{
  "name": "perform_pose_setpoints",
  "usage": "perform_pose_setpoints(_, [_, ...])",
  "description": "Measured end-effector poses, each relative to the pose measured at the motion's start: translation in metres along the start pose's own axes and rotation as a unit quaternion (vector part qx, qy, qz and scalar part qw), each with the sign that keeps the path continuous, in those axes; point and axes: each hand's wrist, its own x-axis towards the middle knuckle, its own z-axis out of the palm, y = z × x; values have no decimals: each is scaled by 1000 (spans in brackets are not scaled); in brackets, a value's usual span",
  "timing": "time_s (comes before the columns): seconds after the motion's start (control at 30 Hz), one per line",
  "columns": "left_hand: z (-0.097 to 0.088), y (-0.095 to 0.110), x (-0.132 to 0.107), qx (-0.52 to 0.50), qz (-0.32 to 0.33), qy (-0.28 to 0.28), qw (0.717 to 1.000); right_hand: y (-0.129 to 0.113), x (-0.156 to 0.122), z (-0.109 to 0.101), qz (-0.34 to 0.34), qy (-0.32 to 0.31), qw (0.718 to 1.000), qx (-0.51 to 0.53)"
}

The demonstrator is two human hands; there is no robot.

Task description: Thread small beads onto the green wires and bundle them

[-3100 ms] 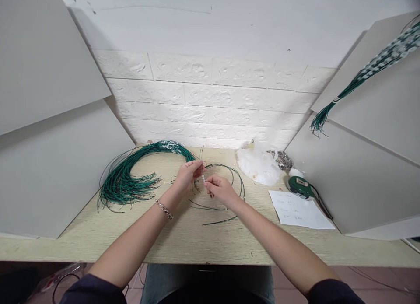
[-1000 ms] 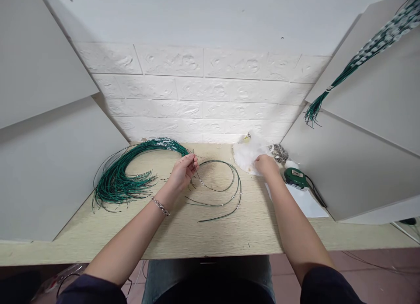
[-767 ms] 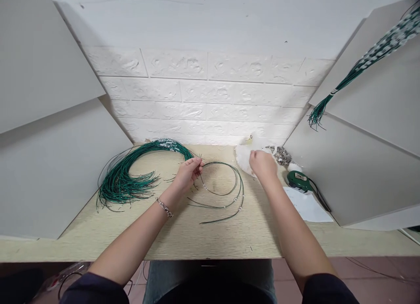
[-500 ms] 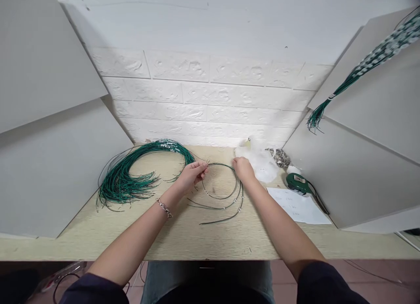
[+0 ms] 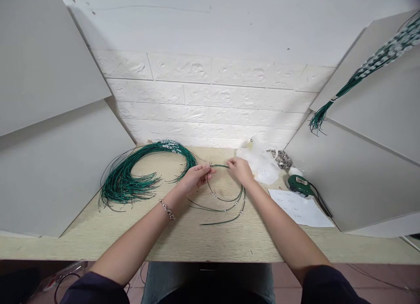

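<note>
My left hand pinches the end of a thin green cord that loops across the wooden table with small white beads along it. My right hand hovers just right of the left, fingers pinched together at the cord's top arc; what they hold is too small to make out. A thick bundle of green cords curves on the table to the left of my left hand. Just beyond my right hand lies a white plastic bag of beads.
A small pile of silvery metal bits lies behind the bag. A green tool with a black cable and a white paper sheet lie at the right. Grey boards wall both sides. Another beaded cord bundle hangs at the upper right.
My right hand left the cord, reached to the white bag at the right, then came back to the cord beside my left hand. My left hand stayed pinched on the cord.
</note>
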Motion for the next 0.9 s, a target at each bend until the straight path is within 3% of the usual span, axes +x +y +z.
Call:
perform_pose_setpoints(0.07, [0, -1, 1, -31, -2, 4, 1000, -13, -10, 2, -53, 12, 986, 158])
perform_pose_setpoints(0.13, [0, -2, 1, -48, -3, 12, 999, -26, -20, 5, -91, 29, 963, 253])
perform_pose_setpoints(0.27, [0, -3, 2, -58, -7, 14, 998, -36, -32, 10, -122, 49, 951, 281])
perform_pose_setpoints(0.5, [-1, -3, 2, -58, -4, 7, 998, -34, -33, 6, -108, 31, 952, 284])
perform_pose_setpoints(0.57, [-1, -3, 2, -42, -3, 10, 999, -34, -33, 5, -77, 6, 942, 328])
perform_pose_setpoints(0.63, [0, -2, 3, 0, 11, 25, 1000, -35, -32, 4, 0, -37, 897, 440])
perform_pose_setpoints(0.73, [2, -2, 3, 107, 56, 45, 992, -35, -31, 1, 109, -95, 763, 630])
perform_pose_setpoints(0.8, [5, -2, 1, 174, 87, 50, 980, -35, -32, -1, 136, -125, 692, 698])
perform_pose_setpoints(0.9, [11, -1, -3, 243, 115, 62, 961, -37, -35, -3, 150, -164, 644, 732])
